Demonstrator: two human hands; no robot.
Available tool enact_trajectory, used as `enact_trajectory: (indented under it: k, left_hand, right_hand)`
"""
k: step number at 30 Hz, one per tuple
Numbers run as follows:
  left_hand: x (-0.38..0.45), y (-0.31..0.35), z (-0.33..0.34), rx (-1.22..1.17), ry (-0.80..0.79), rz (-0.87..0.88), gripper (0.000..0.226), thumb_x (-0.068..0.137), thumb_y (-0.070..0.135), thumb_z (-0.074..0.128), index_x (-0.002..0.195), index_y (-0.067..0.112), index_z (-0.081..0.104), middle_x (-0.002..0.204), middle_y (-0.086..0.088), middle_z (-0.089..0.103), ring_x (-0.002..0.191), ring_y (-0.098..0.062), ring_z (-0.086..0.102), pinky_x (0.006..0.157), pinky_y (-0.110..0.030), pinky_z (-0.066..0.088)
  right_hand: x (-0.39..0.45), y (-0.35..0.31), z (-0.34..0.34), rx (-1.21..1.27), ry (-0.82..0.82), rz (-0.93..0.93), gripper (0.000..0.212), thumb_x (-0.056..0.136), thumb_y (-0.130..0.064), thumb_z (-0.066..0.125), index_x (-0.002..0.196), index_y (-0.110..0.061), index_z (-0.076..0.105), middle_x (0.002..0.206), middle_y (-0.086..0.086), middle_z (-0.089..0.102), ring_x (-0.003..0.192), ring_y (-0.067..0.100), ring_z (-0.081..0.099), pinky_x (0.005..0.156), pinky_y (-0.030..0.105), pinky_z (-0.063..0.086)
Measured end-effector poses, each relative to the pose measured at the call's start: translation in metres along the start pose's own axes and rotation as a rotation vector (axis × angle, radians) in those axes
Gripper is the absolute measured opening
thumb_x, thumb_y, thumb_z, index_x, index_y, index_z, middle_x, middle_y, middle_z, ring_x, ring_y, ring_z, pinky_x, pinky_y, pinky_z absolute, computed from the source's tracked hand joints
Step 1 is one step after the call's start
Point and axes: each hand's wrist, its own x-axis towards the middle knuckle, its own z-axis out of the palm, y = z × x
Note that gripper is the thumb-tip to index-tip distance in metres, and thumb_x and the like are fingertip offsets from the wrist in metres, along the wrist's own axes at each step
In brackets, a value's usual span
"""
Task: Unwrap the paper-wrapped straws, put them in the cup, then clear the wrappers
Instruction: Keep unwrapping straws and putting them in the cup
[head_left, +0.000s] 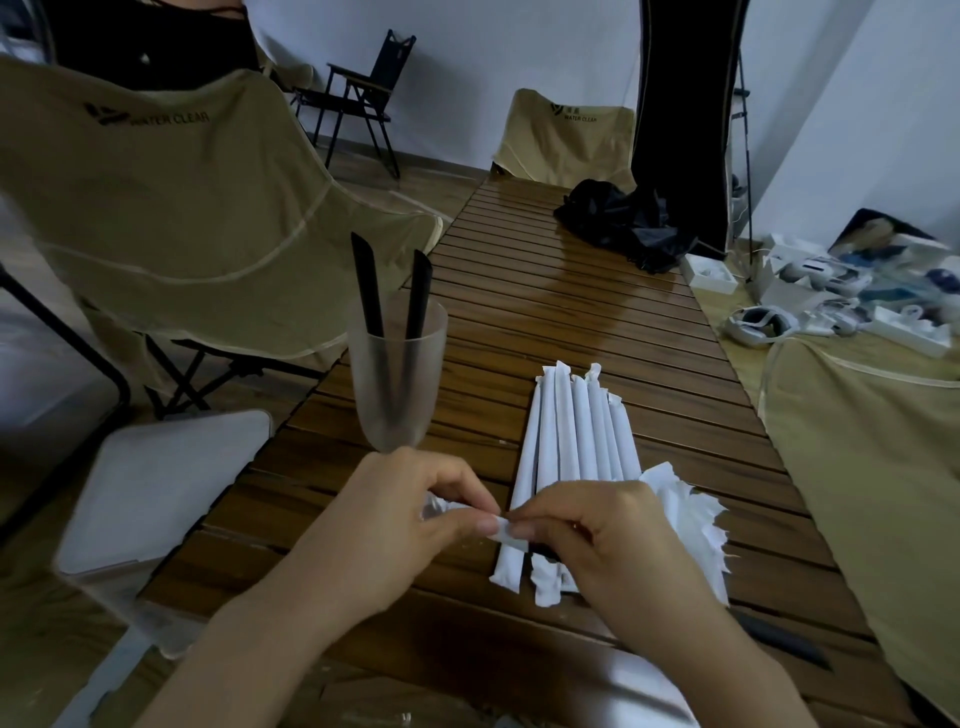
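1. Both hands meet low over the slatted wooden counter: the left hand and the right hand each pinch a scrap of white paper wrapper between thumb and fingertips, fingers curled and grasping, not released.
2. That looks like a tear under way at the end of a wrapper; whether a straw is inside the piece being held cannot be told, as the hands cover it.
3. Just beyond the hands lies a bundle of wrapped straws, side by side and touching, running away from the person.
4. To the right of the bundle, partly under the right hand, sits a ragged pile of torn wrappers, not yet cleared.
5. The frosted plastic cup stands left of the bundle, upright, with two black straws leaning in it.
6. Handling, as a judgement: the paper is light, thin and tears easily, so a pinch at the crimped end works best; the straw within should be stiff but light, best held by its middle.
7. The tall, narrow cup looks tippy; a careless drop could knock it over.
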Motion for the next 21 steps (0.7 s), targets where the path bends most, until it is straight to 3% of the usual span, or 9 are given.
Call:
enact_trajectory:
  k: [5,8,13,16,21]
  left_hand:
    - [0.001,0.004,0.004,-0.012,0.000,0.020,0.009,0.081,0.044,0.065,0.089,0.042,0.068,0.089,0.024,0.066,0.093,0.016,0.053,0.067,-0.001,0.035]
    - [0.001,0.007,0.004,-0.042,0.024,0.038,0.006,0.081,0.042,0.066,0.086,0.042,0.068,0.085,0.024,0.066,0.091,0.015,0.055,0.072,0.001,0.037]
    - [0.003,0.011,0.004,-0.103,0.076,0.064,0.007,0.080,0.034,0.070,0.086,0.035,0.073,0.077,0.023,0.066,0.086,0.012,0.059,0.071,-0.001,0.040]
    - [0.004,0.013,0.006,-0.094,0.086,0.079,0.008,0.079,0.033,0.071,0.087,0.033,0.073,0.078,0.026,0.063,0.088,0.014,0.057,0.071,0.002,0.039]
    - [0.002,0.014,0.005,-0.065,0.089,0.110,0.009,0.075,0.039,0.070,0.079,0.046,0.067,0.080,0.032,0.061,0.093,0.016,0.054,0.076,0.002,0.037]
  right_hand:
    - [0.000,-0.002,-0.001,-0.059,0.064,0.020,0.016,0.082,-0.012,0.063,0.077,-0.022,0.075,0.073,-0.010,0.068,0.065,0.005,0.062,0.062,0.011,0.047]
    - [0.000,-0.004,0.000,-0.127,0.100,0.016,0.022,0.078,0.001,0.070,0.076,-0.021,0.073,0.070,-0.006,0.067,0.064,0.011,0.062,0.060,0.013,0.044]
    - [0.001,-0.011,-0.001,-0.058,0.111,0.153,0.021,0.087,-0.003,0.063,0.083,-0.021,0.071,0.079,-0.003,0.065,0.074,0.017,0.063,0.073,0.028,0.054]
    - [0.002,-0.014,0.000,-0.037,0.135,0.214,0.020,0.088,-0.006,0.062,0.082,-0.024,0.068,0.075,-0.006,0.061,0.074,0.016,0.060,0.073,0.026,0.051]
    - [0.001,-0.001,0.000,-0.061,0.280,0.326,0.032,0.087,0.000,0.056,0.069,-0.026,0.062,0.058,-0.013,0.056,0.047,0.004,0.049,0.047,0.014,0.036]
